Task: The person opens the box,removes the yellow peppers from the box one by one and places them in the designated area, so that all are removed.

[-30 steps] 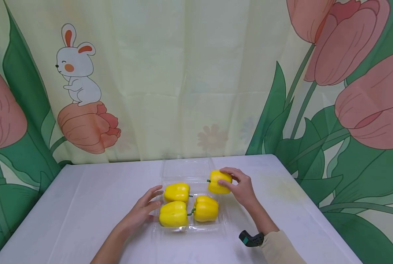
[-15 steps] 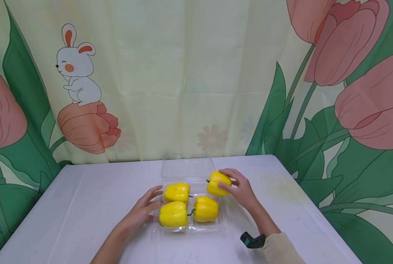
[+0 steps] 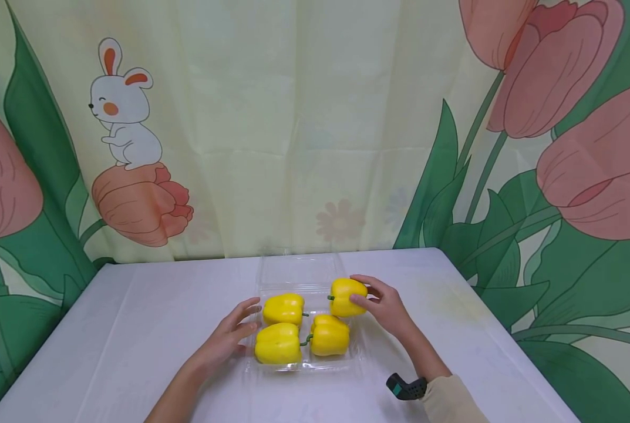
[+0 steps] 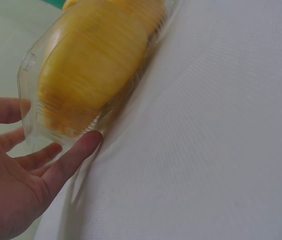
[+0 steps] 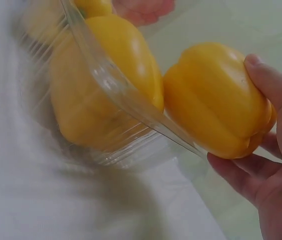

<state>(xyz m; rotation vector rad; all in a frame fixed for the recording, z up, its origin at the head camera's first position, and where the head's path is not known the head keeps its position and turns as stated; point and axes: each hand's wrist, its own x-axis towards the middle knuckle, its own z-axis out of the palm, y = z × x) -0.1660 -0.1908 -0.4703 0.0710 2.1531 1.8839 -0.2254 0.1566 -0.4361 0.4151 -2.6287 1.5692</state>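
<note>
A yellow bell pepper [image 3: 347, 297], just right of and below the middle of the head view, is pinched between the thumb and fingers of the right hand [image 3: 386, 305], its green stem pointing left. It sits at the back right part of a clear plastic container [image 3: 329, 366]; whether it touches the base cannot be told. Inside are three more yellow peppers: a back-left pepper [image 3: 283, 309], a front-left pepper [image 3: 278, 344] and a front-right pepper [image 3: 329, 336]. At the container's left side, the left hand [image 3: 227, 336] grasps nothing, its fingers spread and fingertips against the wall. A clear lid [image 3: 300, 271] lies behind the container. Lower right, a black band [image 3: 406, 386] sits by a beige sleeve [image 3: 452, 400]. A white tablecloth [image 3: 135, 335] spreads beneath; beyond hangs a pale curtain [image 3: 241, 117], with a printed rabbit [image 3: 130, 135] upper left.
</note>
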